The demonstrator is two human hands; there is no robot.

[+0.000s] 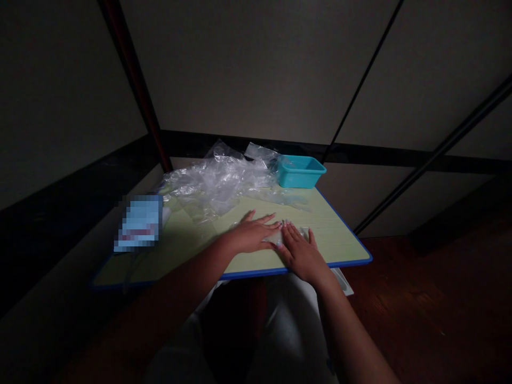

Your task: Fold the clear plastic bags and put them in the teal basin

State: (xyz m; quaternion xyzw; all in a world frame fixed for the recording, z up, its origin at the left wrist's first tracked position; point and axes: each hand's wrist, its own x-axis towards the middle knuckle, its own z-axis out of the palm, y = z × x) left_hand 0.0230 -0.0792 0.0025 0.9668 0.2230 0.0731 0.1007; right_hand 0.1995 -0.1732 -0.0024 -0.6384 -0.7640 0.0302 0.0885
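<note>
Both my hands rest on a small piece of clear plastic (272, 236) near the front edge of the table. My left hand (256, 233) lies flat with its fingers spread toward the right. Beside it, my right hand (301, 252) is pressed down with fingers stretched forward, its fingertips close to those of the left. Most of the plastic is hidden under the hands, so I cannot tell its full shape. Behind them, a heap of crumpled clear plastic bags (224, 178) spreads over the back of the table.
A turquoise plastic basket (302, 178) stands at the back right of the yellow-green table (340, 240), which has a blue edge. A blurred-out light-blue item (140, 221) is at the left side. Part of a white tray (344, 284) shows below the right front edge. Walls rise behind the table.
</note>
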